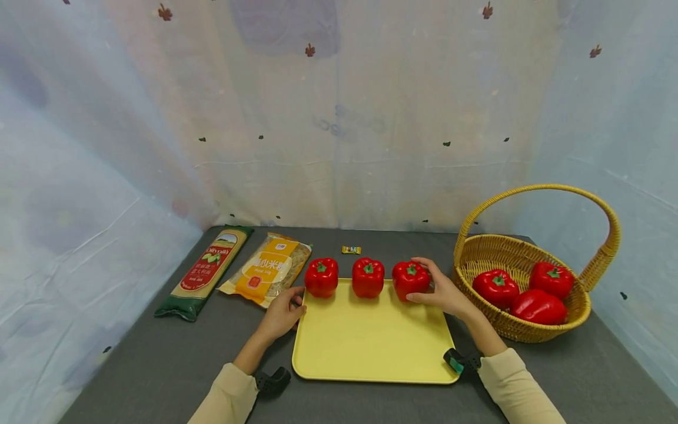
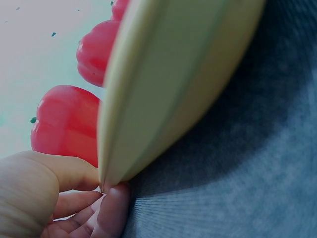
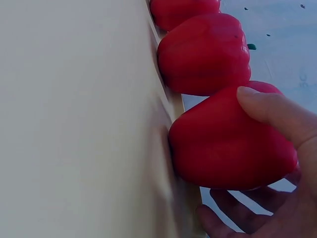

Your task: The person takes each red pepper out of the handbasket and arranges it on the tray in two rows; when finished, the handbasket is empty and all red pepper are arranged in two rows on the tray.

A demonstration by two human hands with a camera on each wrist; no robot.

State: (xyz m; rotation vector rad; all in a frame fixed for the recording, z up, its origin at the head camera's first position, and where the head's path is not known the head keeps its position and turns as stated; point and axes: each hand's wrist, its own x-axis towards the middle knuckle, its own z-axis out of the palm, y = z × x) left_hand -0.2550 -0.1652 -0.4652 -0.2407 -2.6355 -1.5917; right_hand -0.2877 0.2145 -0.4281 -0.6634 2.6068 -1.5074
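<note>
A yellow tray [image 1: 371, 344] lies on the dark tabletop with three red bell peppers in a row along its far edge. My left hand [image 1: 283, 312] pinches the tray's left rim near the far corner, beside the left bell pepper [image 1: 321, 278]. In the left wrist view the thumb and fingers meet at the tray rim [image 2: 143, 94]. The middle bell pepper [image 1: 368, 277] stands untouched. Around the right bell pepper [image 1: 410, 280] my right hand [image 1: 442, 292] has its thumb on the near side and fingers behind. That pepper [image 3: 228, 141] rests at the tray's edge in the right wrist view.
To the right stands a wicker basket [image 1: 521, 335] with a tall handle, holding three more red peppers [image 1: 496, 287]. A yellow-labelled food bag [image 1: 272, 265] and a green-and-red packet [image 1: 206, 271] lie left of the tray. Behind it sits a small yellow wrapper [image 1: 351, 250].
</note>
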